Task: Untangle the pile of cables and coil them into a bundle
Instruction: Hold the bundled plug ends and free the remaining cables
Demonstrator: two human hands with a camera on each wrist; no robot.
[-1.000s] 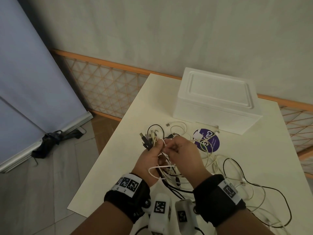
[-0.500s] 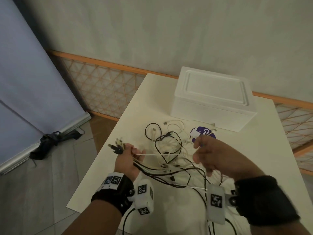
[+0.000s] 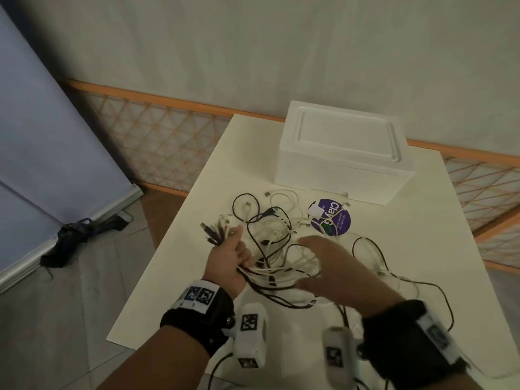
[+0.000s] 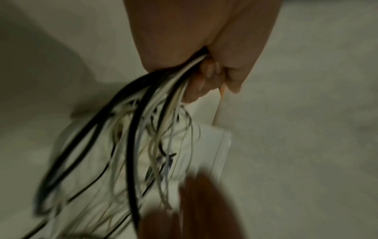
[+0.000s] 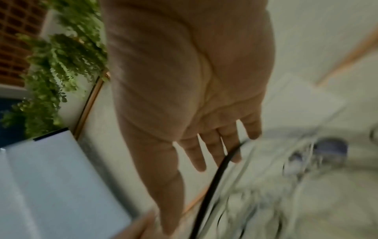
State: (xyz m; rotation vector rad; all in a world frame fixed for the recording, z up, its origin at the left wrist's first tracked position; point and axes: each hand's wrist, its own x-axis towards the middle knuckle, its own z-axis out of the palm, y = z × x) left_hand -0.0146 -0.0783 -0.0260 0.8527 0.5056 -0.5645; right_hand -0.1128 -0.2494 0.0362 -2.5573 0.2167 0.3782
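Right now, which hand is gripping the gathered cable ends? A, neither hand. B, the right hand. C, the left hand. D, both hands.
C: the left hand has its fingers curled round the bundle of cables, plug ends sticking out past the thumb, while the right hand hovers with fingers spread above the loose tangle, gripping nothing.

- Table point(image 3: 416, 235), pale, fills the centre and right of the head view.
- Box point(image 3: 343, 153) at its upper centre.
- Sticker point(image 3: 336, 220) below the box.
- Cables point(image 3: 270, 220) sprawl mid-frame.
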